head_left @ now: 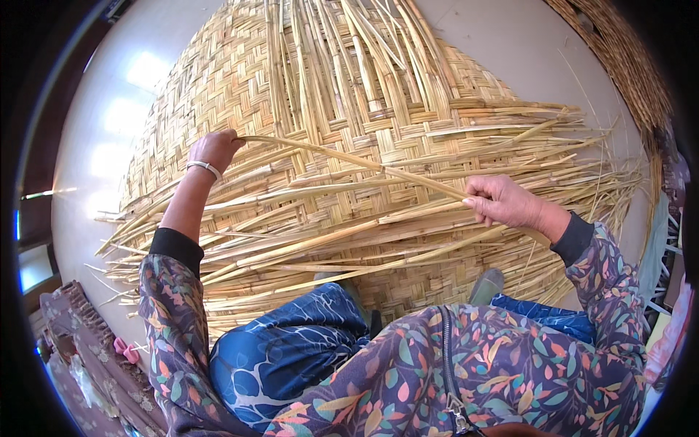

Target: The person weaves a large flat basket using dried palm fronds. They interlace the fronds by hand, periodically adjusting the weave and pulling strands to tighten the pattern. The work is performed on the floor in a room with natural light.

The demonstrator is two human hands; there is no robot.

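Note:
Between my two hands stretches one flattened reed strip [349, 159], held above a large woven reed mat [218, 91]. My left hand [212, 153], with a pale bangle at the wrist, is closed on the strip's left end. The right end is pinched in my right hand [502, 202] between thumb and fingers. Lengthwise loose reeds [328, 65] lie on the far part of the mat, their near ends meeting crosswise strips. Many crosswise reed strips [335, 237] lie loosely below my hands and over my side of the mat.
A smooth pale floor [87, 160] surrounds the mat. Bundled brown reeds [619, 54] lie at the far right. A patterned cloth [95, 349] and small pink objects [125, 349] are at the lower left. My shoe [486, 285] rests on the mat.

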